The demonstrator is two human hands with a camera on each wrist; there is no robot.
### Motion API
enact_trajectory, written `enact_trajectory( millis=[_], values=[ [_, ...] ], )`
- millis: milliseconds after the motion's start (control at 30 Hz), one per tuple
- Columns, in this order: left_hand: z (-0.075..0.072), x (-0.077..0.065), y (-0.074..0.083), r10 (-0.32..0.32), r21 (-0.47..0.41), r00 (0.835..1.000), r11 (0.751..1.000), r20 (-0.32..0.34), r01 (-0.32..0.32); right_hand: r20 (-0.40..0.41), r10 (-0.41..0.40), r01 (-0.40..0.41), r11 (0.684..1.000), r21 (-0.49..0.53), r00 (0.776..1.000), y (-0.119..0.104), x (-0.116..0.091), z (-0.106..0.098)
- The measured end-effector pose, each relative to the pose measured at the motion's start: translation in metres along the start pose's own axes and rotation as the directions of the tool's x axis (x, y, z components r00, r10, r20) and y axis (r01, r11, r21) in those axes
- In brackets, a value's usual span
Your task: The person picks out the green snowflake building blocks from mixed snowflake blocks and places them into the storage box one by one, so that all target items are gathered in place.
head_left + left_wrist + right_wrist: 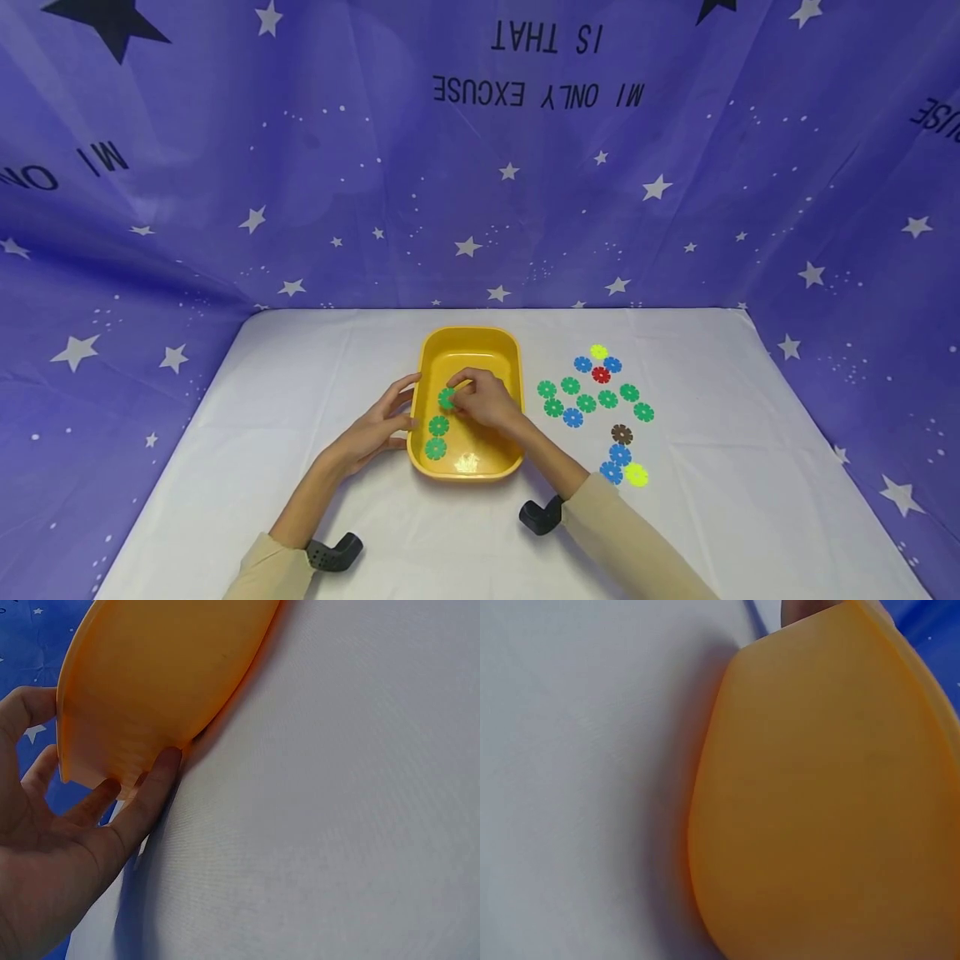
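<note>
A yellow tray [465,477] stands on the white table. At its left side my left hand [372,429] touches the outer wall with spread fingers, one reaching the rim; the left wrist view shows these fingers [142,802] against the wall. My right hand [487,400] is inside the tray and pinches a green interlocking disc [446,398] near the left wall. Two more green discs [437,437] lie below it in a column on the tray's floor. The right wrist view mostly shows the tray's outer wall [825,795]; the right hand's fingers are hidden there.
Right of the tray lie several loose green discs [587,403], several blue discs [619,454], a red disc [601,375], a brown disc [622,434] and two yellow discs [636,475]. A purple star-printed cloth [480,200] hangs behind and beside the white table [750,500].
</note>
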State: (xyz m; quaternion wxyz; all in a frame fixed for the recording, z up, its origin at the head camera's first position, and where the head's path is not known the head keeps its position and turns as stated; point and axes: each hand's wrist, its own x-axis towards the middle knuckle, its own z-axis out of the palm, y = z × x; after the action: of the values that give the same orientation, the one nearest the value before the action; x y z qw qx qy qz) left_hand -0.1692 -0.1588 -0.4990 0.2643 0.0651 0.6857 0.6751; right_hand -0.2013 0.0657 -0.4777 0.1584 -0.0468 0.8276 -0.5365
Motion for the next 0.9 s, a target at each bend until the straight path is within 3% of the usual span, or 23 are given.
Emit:
enact_trajectory(
  millis=[500, 900],
  values=[
    [0.002, -0.003, 0.002, 0.005, -0.005, 1.000, 1.000, 0.008, -0.005, 0.008, 0.041, -0.041, 0.999, -0.023, 0.999, -0.004, 0.007, 0.009],
    [0.002, -0.001, 0.001, 0.000, -0.001, 1.000, 1.000, 0.001, 0.000, 0.003, 0.019, -0.018, 0.996, -0.091, 1.000, -0.002, 0.013, 0.011]
  ],
)
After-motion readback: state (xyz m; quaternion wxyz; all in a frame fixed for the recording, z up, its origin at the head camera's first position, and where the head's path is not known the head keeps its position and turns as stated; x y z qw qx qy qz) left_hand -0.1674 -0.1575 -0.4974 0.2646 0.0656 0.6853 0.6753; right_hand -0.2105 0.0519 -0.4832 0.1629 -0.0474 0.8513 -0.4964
